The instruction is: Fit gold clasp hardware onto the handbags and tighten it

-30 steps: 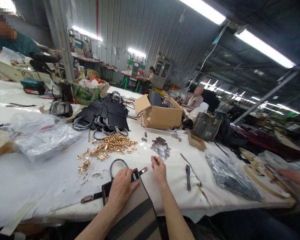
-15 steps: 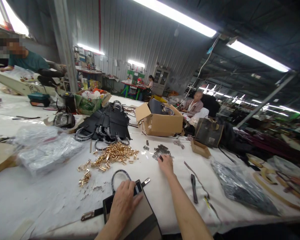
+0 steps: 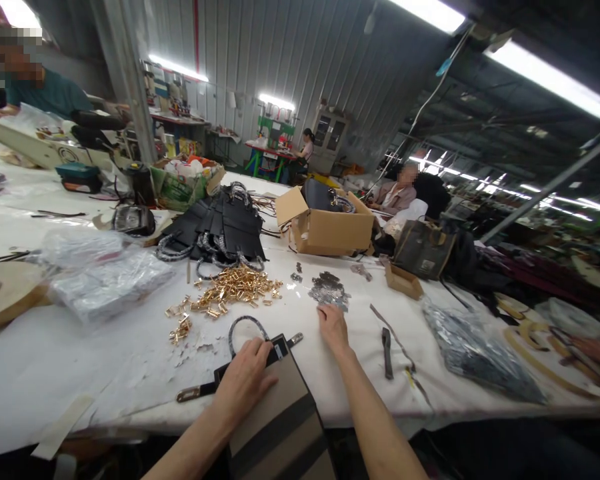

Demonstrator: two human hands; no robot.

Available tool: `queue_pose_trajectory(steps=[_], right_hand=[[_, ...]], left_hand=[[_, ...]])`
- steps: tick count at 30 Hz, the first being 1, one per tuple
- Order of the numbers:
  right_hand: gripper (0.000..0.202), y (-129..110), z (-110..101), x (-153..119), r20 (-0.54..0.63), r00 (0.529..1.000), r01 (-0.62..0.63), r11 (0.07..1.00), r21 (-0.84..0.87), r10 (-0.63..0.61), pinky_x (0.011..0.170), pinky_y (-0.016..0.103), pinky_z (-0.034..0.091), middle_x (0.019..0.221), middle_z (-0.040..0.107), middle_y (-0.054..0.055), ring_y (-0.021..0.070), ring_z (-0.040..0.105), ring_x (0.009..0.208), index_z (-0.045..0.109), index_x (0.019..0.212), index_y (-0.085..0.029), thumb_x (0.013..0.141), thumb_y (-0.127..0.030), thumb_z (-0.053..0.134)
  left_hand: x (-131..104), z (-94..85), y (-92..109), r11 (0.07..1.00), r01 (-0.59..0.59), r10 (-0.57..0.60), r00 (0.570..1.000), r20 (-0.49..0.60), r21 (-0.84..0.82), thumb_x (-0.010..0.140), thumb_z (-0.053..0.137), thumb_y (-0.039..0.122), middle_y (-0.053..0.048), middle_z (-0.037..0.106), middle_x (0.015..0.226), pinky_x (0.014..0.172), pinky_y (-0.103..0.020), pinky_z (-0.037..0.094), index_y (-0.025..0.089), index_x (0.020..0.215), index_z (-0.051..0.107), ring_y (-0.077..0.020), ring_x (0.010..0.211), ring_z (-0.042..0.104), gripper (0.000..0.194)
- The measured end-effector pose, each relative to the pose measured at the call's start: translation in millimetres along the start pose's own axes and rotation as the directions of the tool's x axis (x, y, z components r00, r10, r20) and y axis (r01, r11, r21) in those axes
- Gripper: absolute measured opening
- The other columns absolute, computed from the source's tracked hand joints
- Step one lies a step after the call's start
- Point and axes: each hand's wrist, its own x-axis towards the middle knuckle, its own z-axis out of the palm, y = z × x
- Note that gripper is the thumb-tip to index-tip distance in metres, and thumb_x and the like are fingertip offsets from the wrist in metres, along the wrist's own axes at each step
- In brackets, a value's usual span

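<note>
The bag (image 3: 293, 407) is laid across the near edge of the surface (image 3: 140, 373), about midway along the part in view, its upper end supported and its lower part hanging over. Its top is covered by the left hand (image 3: 246, 373), whose fingers are laid close together with the thumb spread away; nothing is seen pinched there. The right hand (image 3: 333, 328) is held farther from the near edge, beside the pile of metal plates (image 3: 329, 290); its fingers are bunched, but whether anything is pinched cannot be told. The bag is judged light and fairly stiff, its flat panels likely to be marked or creased by rough handling, and it could be slid off by its overhanging part if not held. It is best taken by the firm top edge, or lifted by the loop handle (image 3: 250, 319); the metal-tipped tabs (image 3: 296, 339) would probably swing if gripped. The plates are judged thin, hard and slippery, and are best picked singly by their rims.
</note>
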Motion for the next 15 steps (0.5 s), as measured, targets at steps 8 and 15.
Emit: queue_pose_trajectory(steps=[8, 15], right_hand=[[0.030, -29, -13, -46, -0.019, 0.995, 0.094, 0.995, 0.042, -0.093, 0.105, 0.045, 0.049, 0.112, 0.068, 0.011, 0.0265, 0.061, 0.110, 0.072, 0.113, -0.020, 0.100, -0.017, 0.045], [0.036, -67, -23, -99, 0.026, 0.990, 0.133, 0.974, 0.185, -0.140, 0.111, 0.050, 0.049, 0.125, 0.065, 0.011, 0.0266, 0.058, 0.121, 0.068, 0.128, -0.025, 0.101, -0.016, 0.045]], left_hand=[[-30, -3.3, -33, 0.993, -0.116, 0.120, 0.979, -0.167, 0.032, 0.089, 0.075, 0.036, -0.008, 0.064, 0.122, 0.095, -0.046, 0.055, 0.025, 0.116, 0.064, -0.0294, 0.109, 0.061, 0.031], [-40, 5.6, -45, 0.990, -0.137, 0.138, 0.952, -0.272, 0.025, 0.092, 0.070, 0.043, -0.007, 0.066, 0.122, 0.095, -0.047, 0.056, 0.028, 0.117, 0.067, -0.0298, 0.111, 0.062, 0.029]])
